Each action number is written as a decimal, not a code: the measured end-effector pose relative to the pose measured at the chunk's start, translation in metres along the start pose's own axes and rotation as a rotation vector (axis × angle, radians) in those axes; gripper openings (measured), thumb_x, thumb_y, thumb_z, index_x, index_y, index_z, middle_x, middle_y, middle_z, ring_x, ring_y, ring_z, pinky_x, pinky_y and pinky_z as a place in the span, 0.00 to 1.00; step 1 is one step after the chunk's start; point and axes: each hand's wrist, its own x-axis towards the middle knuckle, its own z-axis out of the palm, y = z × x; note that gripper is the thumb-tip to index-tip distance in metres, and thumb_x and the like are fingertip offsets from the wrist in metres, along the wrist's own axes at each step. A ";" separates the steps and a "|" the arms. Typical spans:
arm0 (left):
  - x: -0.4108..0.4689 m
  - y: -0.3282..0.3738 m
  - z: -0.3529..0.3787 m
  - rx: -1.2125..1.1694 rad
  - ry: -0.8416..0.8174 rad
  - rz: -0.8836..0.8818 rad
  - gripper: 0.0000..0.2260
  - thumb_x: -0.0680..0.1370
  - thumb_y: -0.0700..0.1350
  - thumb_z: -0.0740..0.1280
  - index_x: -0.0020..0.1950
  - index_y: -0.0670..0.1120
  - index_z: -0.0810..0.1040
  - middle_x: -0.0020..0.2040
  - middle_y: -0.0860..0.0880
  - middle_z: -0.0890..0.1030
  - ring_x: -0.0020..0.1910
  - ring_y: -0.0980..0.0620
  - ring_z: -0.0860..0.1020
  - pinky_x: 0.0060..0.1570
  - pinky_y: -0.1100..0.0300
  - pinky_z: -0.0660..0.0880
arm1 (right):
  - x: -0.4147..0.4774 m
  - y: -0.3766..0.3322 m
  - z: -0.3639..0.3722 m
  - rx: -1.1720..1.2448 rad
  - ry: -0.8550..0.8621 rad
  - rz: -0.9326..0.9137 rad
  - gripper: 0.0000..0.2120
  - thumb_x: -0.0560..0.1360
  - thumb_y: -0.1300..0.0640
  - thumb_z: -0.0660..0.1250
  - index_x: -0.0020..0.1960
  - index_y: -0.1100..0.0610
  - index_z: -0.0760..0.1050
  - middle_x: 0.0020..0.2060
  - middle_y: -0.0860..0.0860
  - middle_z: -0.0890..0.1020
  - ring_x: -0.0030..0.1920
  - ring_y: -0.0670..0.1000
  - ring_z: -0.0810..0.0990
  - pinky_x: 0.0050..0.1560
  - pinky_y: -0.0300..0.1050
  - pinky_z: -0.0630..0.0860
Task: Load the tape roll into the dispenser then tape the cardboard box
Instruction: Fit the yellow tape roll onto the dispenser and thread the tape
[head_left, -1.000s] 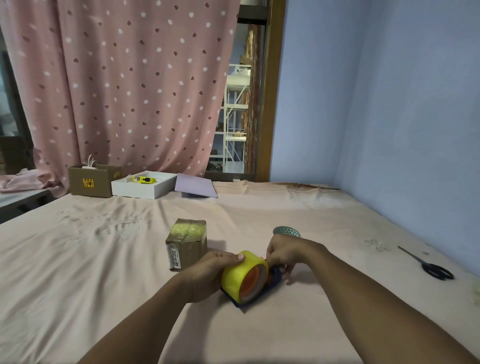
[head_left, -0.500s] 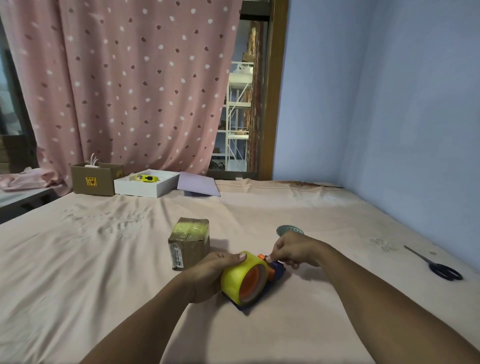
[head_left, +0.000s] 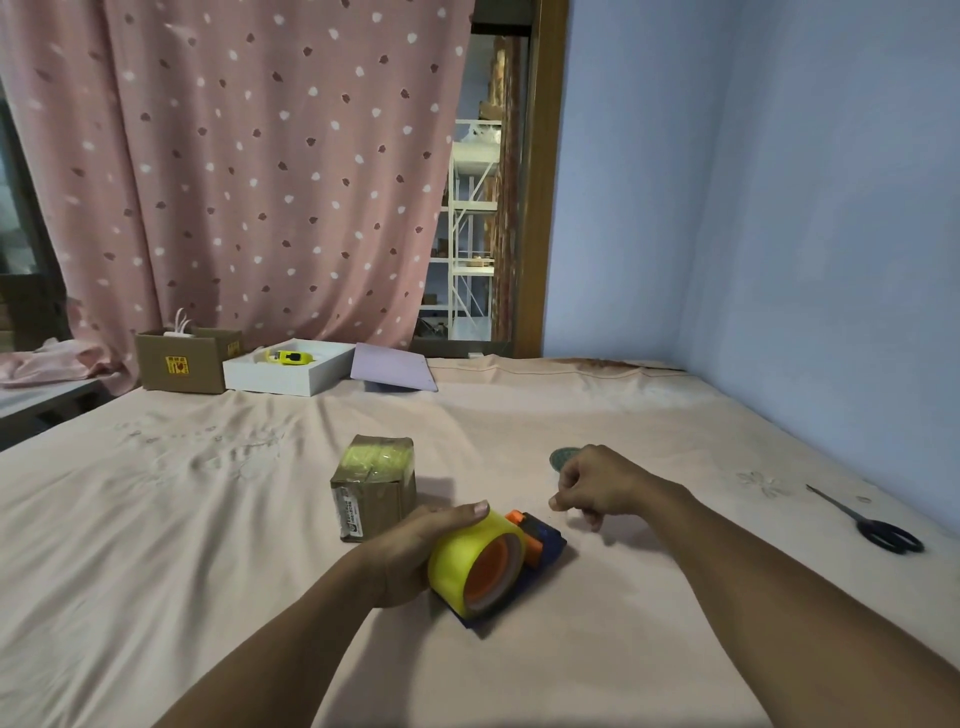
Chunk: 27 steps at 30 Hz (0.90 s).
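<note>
A yellow tape roll (head_left: 470, 551) with an orange core sits on the dark blue dispenser (head_left: 545, 543), which lies on the pink bedsheet. My left hand (head_left: 415, 556) grips the roll from its left side, thumb on top. My right hand (head_left: 597, 486) hovers just right of the dispenser's orange front end, thumb and forefinger pinched together; whether a tape end is between them I cannot tell. A small cardboard box (head_left: 375, 491), its top covered in yellowish tape, stands right behind my left hand.
Black scissors (head_left: 878, 525) lie at the right near the blue wall. A greenish round object (head_left: 563, 458) peeks out behind my right hand. At the back stand an open brown box (head_left: 182, 364), a white tray (head_left: 291, 371) and a lilac sheet (head_left: 392, 371).
My right hand has drawn away from the dispenser's front end, up and to the right. The left hand has stayed on the roll.
</note>
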 end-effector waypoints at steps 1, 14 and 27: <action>0.000 0.000 0.000 -0.004 0.004 0.000 0.17 0.66 0.53 0.78 0.45 0.41 0.86 0.42 0.41 0.86 0.38 0.47 0.85 0.39 0.57 0.81 | -0.001 0.001 -0.002 0.000 0.001 0.008 0.11 0.71 0.56 0.78 0.38 0.61 0.79 0.24 0.52 0.81 0.25 0.53 0.81 0.36 0.48 0.82; -0.011 -0.006 -0.002 -0.111 0.048 0.185 0.15 0.70 0.51 0.76 0.45 0.39 0.86 0.40 0.41 0.83 0.36 0.48 0.81 0.39 0.58 0.79 | -0.015 0.017 0.020 0.793 -0.198 0.305 0.15 0.73 0.54 0.76 0.56 0.55 0.76 0.42 0.54 0.84 0.35 0.51 0.82 0.31 0.43 0.75; -0.010 0.029 0.021 -0.211 0.028 0.279 0.17 0.78 0.43 0.66 0.32 0.45 0.87 0.30 0.49 0.82 0.27 0.54 0.81 0.29 0.64 0.78 | -0.027 0.016 0.046 1.383 -0.091 0.181 0.18 0.80 0.47 0.68 0.65 0.57 0.80 0.56 0.56 0.85 0.52 0.55 0.84 0.54 0.50 0.77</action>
